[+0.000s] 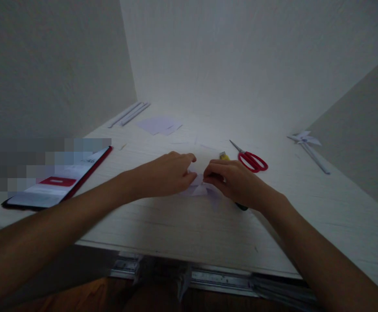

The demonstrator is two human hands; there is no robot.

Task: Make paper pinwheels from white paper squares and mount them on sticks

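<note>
In the middle of the table a small folded white paper pinwheel [201, 190] lies low, partly covered by both hands. My right hand [232, 177] is closed in a pinch over its centre, thumb and forefinger on the paper. To the left, my left hand [171, 173] reaches over the paper's edge, thumb and forefinger apart. Under the right hand is a tool with a yellow end [224, 156]; a dark end shows below the palm, and its kind is hidden. Just beyond lie scissors with red handles [253, 162], blades pointing away to the left.
White paper sheets [158, 125] and several thin paper sticks [133, 114] lie at the back left. A finished-looking pinwheel on a stick [305, 139] rests at the right. A phone in a red case [91, 173] lies at the left. The table's front edge [189, 253] runs below my forearms.
</note>
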